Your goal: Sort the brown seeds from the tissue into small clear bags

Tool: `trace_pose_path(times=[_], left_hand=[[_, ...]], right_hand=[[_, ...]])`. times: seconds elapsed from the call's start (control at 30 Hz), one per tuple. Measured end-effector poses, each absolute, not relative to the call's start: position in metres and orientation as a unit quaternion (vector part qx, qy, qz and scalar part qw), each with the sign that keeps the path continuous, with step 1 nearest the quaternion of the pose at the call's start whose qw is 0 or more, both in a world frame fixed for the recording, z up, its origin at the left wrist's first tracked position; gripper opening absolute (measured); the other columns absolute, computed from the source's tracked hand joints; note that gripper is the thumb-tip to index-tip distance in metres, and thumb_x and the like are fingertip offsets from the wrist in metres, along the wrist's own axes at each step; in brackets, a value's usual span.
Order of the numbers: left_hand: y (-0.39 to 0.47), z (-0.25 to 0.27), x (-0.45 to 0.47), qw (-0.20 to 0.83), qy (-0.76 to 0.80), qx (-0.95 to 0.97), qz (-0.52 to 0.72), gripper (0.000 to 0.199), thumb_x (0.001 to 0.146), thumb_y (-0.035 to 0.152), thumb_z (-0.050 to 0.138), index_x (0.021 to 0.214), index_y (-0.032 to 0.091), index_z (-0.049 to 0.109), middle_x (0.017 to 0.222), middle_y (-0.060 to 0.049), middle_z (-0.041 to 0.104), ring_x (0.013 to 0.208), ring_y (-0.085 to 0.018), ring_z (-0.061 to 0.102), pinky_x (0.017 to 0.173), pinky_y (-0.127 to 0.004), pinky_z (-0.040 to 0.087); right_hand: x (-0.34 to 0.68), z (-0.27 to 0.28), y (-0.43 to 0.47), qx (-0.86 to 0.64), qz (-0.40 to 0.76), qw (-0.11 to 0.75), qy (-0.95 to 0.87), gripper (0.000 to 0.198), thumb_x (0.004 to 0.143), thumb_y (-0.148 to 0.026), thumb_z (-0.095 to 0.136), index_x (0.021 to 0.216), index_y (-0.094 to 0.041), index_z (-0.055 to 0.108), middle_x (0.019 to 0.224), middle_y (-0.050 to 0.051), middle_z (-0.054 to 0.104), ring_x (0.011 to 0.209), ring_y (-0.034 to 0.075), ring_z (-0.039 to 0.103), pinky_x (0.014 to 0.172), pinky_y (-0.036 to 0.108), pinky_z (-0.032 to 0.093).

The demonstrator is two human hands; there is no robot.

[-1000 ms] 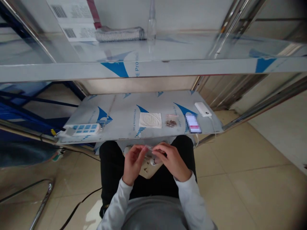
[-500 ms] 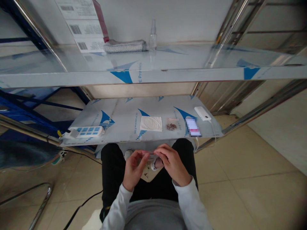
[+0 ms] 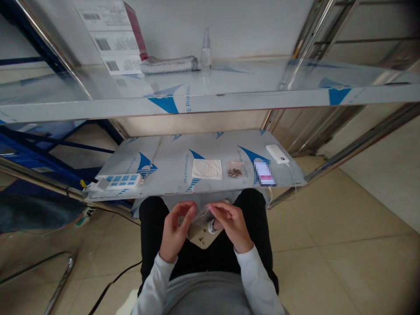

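Observation:
A thin clear plastic bag [image 3: 203,217] spans the gap between my hands, above my lap. My right hand [image 3: 231,222] pinches its upper edge with thumb and fingertips. On the other side, the curled fingers and thumb of my left hand [image 3: 177,229] close at the bag's left edge; the exact contact is hard to make out. Beyond my hands, on the lower shelf [image 3: 167,175], lie a white folded cloth or flat packet [image 3: 207,169] and a small clear bag of brown bits [image 3: 235,170].
A phone with a blurred screen [image 3: 264,171] and a white power bank [image 3: 277,154] lie at the shelf's right. A power strip [image 3: 121,180] is at its left. Overhead, the upper shelf [image 3: 262,83] bears boxes [image 3: 114,41], a grey cloth roll [image 3: 170,64] and a spray bottle [image 3: 206,52].
My hands have moved apart, the left one shifting left. The clear plastic bag between them now shows spread out and hanging lower. Items on the shelves stay in place.

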State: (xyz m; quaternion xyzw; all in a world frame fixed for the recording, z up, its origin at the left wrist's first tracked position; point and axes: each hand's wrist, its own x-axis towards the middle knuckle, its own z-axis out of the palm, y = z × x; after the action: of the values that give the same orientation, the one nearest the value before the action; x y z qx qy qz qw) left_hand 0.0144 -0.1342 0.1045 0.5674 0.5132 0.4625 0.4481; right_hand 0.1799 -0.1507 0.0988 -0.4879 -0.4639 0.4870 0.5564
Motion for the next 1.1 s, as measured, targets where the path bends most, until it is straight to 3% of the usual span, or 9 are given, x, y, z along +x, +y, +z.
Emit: trace_pose_path(times=[0.2,0.33,0.8,0.93,1.03,1.1], left_hand=[[-0.121,0.130,0.011,0.404,0.453,0.724,0.329,0.017,0.082,0.033,0.062,0.090,0.022,0.072,0.084,-0.003,0.072,0.075,-0.016,0.064,0.073,-0.027,0.049],[-0.119,0.136,0.011,0.400,0.454,0.734,0.309,0.015,0.081,0.031,0.062,0.086,0.021,0.071,0.079,-0.002,0.072,0.071,-0.014,0.063,0.068,-0.025,0.048],[-0.121,0.140,-0.008,0.465,0.422,0.753,0.197,0.021,0.086,0.034,0.055,0.085,0.015,0.064,0.077,-0.003,0.065,0.070,-0.013,0.057,0.066,-0.023,0.045],[-0.130,0.145,-0.002,0.346,0.439,0.798,0.225,0.011,0.086,0.025,0.055,0.081,0.018,0.061,0.077,-0.002,0.064,0.072,-0.014,0.056,0.068,-0.024,0.043],[-0.144,0.140,0.011,0.213,0.466,0.787,0.343,0.006,0.085,0.019,0.053,0.081,0.019,0.058,0.078,-0.002,0.062,0.075,-0.014,0.055,0.071,-0.025,0.042],[-0.153,0.134,0.020,0.182,0.484,0.752,0.409,0.004,0.085,0.017,0.053,0.083,0.018,0.056,0.079,-0.002,0.060,0.075,-0.014,0.055,0.070,-0.025,0.043]], right_hand=[[0.180,0.099,-0.152,-0.515,0.439,0.534,-0.507,0.020,0.080,-0.037,0.066,0.092,-0.022,0.072,0.085,0.005,0.072,0.080,0.019,0.067,0.067,0.028,0.055],[0.181,0.098,-0.152,-0.523,0.428,0.523,-0.520,0.020,0.079,-0.038,0.067,0.085,-0.020,0.071,0.081,0.005,0.071,0.075,0.018,0.066,0.063,0.026,0.053],[0.183,0.105,-0.155,-0.465,0.433,0.450,-0.628,0.011,0.085,-0.028,0.061,0.081,-0.019,0.066,0.079,0.001,0.066,0.074,0.013,0.060,0.069,0.022,0.044],[0.181,0.108,-0.156,-0.475,0.429,0.442,-0.629,0.014,0.085,-0.030,0.060,0.081,-0.018,0.065,0.077,0.001,0.065,0.069,0.012,0.057,0.062,0.021,0.041],[0.177,0.111,-0.157,-0.469,0.474,0.471,-0.577,0.020,0.085,-0.036,0.059,0.083,-0.016,0.063,0.074,0.001,0.063,0.066,0.012,0.056,0.060,0.021,0.042],[0.174,0.113,-0.157,-0.463,0.496,0.489,-0.548,0.022,0.085,-0.037,0.058,0.083,-0.016,0.063,0.072,0.001,0.063,0.065,0.012,0.055,0.059,0.021,0.042]])
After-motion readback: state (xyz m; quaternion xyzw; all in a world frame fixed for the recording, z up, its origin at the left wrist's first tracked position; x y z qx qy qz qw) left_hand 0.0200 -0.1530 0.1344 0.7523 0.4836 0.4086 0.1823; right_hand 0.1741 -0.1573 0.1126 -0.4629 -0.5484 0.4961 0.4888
